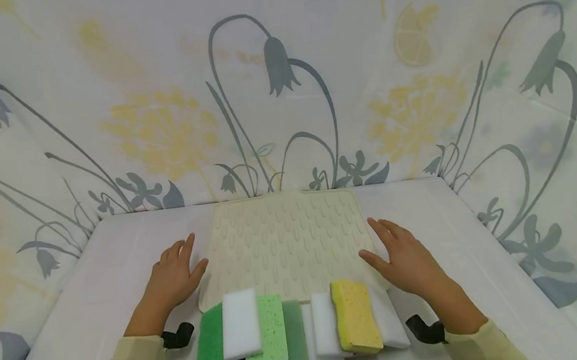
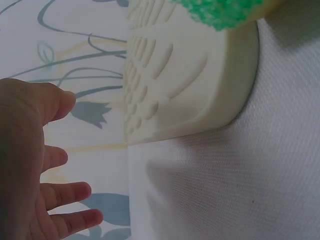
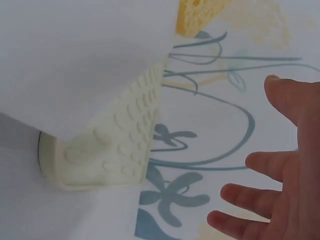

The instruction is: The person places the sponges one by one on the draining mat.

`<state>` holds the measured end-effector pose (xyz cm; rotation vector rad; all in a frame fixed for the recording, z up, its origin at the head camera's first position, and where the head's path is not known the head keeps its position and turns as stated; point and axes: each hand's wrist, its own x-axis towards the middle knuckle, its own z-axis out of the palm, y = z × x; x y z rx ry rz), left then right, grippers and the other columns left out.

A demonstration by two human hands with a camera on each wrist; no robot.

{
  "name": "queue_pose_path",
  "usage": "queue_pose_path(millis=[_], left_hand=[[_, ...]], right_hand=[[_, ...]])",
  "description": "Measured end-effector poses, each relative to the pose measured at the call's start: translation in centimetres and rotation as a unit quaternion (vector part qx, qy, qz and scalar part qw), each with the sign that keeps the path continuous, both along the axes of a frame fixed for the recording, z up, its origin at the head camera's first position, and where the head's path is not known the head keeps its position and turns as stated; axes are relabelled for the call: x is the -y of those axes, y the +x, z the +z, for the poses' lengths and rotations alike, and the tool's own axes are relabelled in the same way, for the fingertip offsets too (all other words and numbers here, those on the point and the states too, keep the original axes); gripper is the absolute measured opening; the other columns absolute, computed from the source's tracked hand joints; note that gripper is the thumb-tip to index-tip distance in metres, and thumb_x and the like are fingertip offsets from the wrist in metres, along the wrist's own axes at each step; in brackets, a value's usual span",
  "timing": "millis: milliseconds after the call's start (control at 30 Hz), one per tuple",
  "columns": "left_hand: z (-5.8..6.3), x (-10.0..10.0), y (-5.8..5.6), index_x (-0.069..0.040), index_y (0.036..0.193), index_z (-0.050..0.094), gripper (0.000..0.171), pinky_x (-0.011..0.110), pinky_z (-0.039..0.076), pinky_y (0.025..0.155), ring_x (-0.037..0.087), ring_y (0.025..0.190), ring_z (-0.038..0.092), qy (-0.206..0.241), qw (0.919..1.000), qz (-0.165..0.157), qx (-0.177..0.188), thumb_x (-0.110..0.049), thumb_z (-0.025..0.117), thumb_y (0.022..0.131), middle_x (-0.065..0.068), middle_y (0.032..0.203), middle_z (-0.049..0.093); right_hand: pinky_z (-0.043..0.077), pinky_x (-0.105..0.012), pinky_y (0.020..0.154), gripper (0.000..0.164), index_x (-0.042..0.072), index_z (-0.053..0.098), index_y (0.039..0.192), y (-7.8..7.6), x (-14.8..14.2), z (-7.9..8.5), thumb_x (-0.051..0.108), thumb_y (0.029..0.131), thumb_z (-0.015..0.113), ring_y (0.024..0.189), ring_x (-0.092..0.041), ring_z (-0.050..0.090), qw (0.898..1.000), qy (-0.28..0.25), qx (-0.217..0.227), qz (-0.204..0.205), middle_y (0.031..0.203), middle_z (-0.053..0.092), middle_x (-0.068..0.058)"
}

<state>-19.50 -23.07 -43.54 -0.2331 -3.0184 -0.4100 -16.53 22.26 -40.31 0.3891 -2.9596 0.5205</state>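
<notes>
A cream ridged mat (image 1: 285,245) lies flat on the white-covered table. Along its near edge sits a row of sponges: a green one with a yellow underside (image 1: 209,346), a white block (image 1: 240,324), a speckled light green sponge (image 1: 271,331), a duller green pad (image 1: 293,338), several white blocks (image 1: 326,325) and a yellow sponge (image 1: 355,316). To the left of the mat my left hand (image 1: 174,277) hovers with fingers spread, holding nothing. My right hand (image 1: 404,256) is at the mat's right edge, fingers extended and holding nothing.
A white cloth (image 1: 131,243) covers the table. Behind and at both sides hangs a curtain (image 1: 301,2) printed with grey bellflowers and yellow blossoms. Black wrist mounts (image 1: 178,336) show beside both sleeves.
</notes>
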Motion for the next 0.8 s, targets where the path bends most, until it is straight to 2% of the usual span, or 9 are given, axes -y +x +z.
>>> queue_pose_path(millis=[333,600,800], left_hand=[[-0.5,-0.4,-0.2,0.003,0.148,0.032,0.066,0.066,0.039,0.093,0.052,0.125,0.042,0.0,0.9998,0.002,0.018,-0.034,0.05,0.097,0.033,0.138,0.044],[-0.9,-0.8,0.0,0.004,0.145,0.037,0.062,0.063,0.04,0.095,0.052,0.123,0.045,0.009,0.9992,0.003,0.039,-0.029,0.052,0.096,0.034,0.135,0.047],[-1.3,-0.7,0.3,0.005,0.143,0.04,0.059,0.062,0.041,0.095,0.051,0.121,0.046,0.016,0.9982,0.004,0.058,-0.028,0.052,0.095,0.033,0.133,0.048]], right_hand=[[0.042,-0.062,0.096,0.076,0.014,0.033,0.151,1.4,1.3,0.9,0.062,0.093,0.047,0.128,-0.044,0.047,1.0,-0.009,0.025,0.011,0.148,0.039,-0.021],[0.048,-0.059,0.088,0.072,0.014,0.039,0.148,2.4,2.0,1.3,0.059,0.093,0.05,0.112,-0.044,0.059,0.999,-0.014,0.027,0.019,0.144,0.042,-0.023],[0.05,-0.054,0.087,0.072,0.015,0.042,0.147,3.2,2.6,1.3,0.061,0.092,0.049,0.107,-0.036,0.062,0.998,-0.028,0.047,0.029,0.14,0.046,-0.018]])
